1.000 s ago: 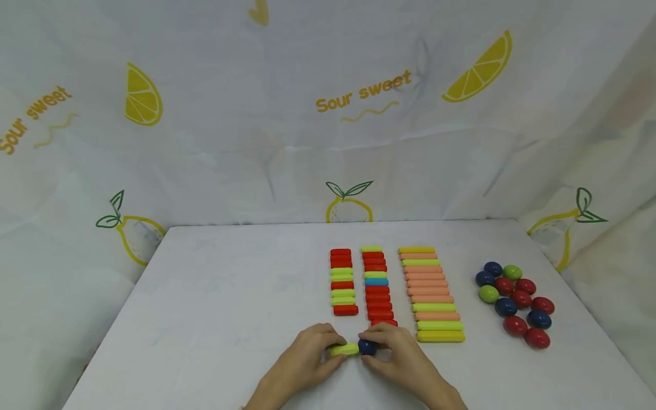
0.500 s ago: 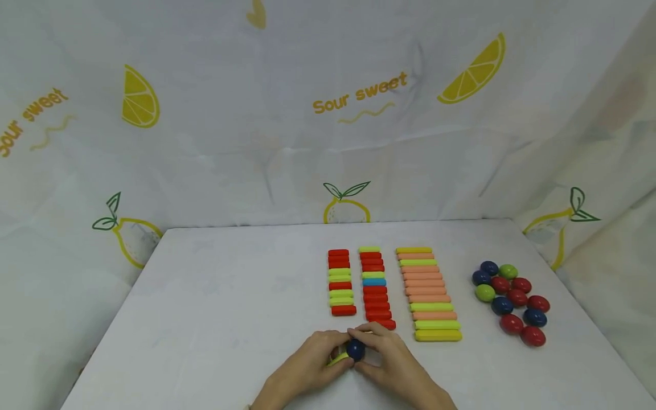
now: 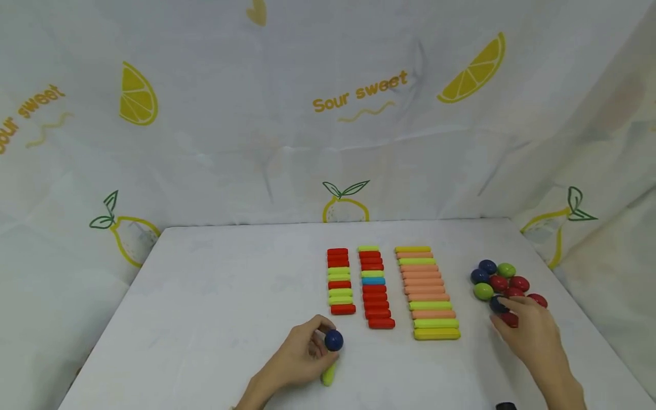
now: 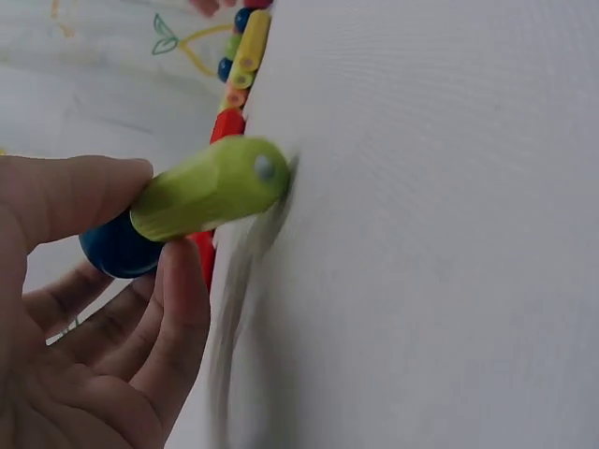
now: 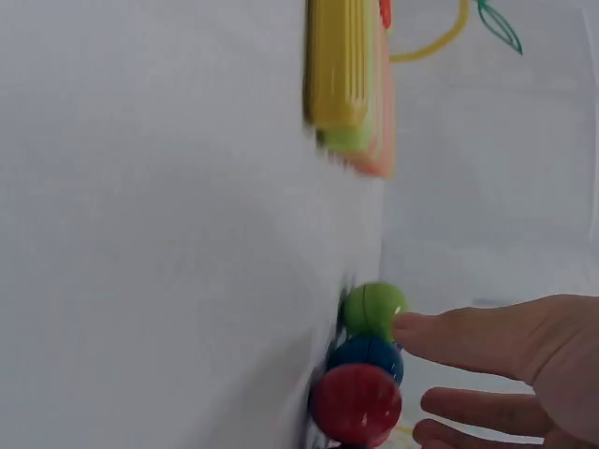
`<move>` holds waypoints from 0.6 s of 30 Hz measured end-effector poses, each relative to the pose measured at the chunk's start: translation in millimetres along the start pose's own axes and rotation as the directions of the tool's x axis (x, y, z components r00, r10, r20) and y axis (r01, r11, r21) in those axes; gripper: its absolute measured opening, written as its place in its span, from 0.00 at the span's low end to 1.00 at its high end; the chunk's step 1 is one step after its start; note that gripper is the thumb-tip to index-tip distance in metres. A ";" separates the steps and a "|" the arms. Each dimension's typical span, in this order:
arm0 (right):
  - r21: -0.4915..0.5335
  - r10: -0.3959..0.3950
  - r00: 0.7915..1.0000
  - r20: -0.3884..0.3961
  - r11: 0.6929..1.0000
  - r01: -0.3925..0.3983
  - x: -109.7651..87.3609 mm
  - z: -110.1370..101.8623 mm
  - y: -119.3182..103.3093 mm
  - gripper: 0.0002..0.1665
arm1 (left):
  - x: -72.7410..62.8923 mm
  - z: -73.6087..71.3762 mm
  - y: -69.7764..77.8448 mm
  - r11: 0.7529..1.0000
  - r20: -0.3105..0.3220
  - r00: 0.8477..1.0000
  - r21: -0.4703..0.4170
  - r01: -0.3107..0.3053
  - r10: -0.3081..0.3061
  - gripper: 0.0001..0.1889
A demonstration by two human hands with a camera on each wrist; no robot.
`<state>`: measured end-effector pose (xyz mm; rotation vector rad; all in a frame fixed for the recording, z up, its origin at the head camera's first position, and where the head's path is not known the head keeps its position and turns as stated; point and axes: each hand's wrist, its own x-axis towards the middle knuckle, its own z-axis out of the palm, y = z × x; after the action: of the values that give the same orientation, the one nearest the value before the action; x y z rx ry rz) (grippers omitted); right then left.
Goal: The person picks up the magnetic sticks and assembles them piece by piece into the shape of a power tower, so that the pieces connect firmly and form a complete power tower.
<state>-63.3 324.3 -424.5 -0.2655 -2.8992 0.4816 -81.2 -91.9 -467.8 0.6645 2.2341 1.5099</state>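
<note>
In the head view my left hand (image 3: 302,353) pinches a short yellow-green stick (image 3: 328,374) with a dark blue ball (image 3: 333,340) joined to its upper end. The left wrist view has thumb and forefinger around the joint, while the stick's free end (image 4: 265,166) shows a small pale peg or hole. My right hand (image 3: 537,336) is over the group of oval balls at the right, partly hiding them. Its fingertips are right by a dark blue ball (image 3: 496,305) and a red ball (image 3: 508,319). In the right wrist view the thumb and fingers (image 5: 482,339) are apart, nothing between them.
Two columns of short sticks, mostly red (image 3: 343,309) and yellow-green, lie mid-table, one with a blue stick (image 3: 373,281). Right of them runs a column of longer orange and yellow sticks (image 3: 437,334). Green balls (image 3: 483,291) lie among the group. A dark object (image 3: 506,406) shows at the bottom edge.
Both hands were together at the blue ball and yellow-green stick. My right hand has let go and moved right to the balls; the left has tilted the joined piece, ball up.
</note>
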 end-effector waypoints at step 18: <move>0.049 -0.088 0.994 -0.063 0.995 0.091 -12.4 -4.6 -19.7 0.25 | -30.3 -30.6 -0.7 0.942 0.059 0.998 0.334 0.007 -0.029 0.15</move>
<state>-53.2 304.8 -415.6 -0.1390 -2.8205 0.5239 -72.9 -132.6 -456.3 0.7738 2.4631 1.0906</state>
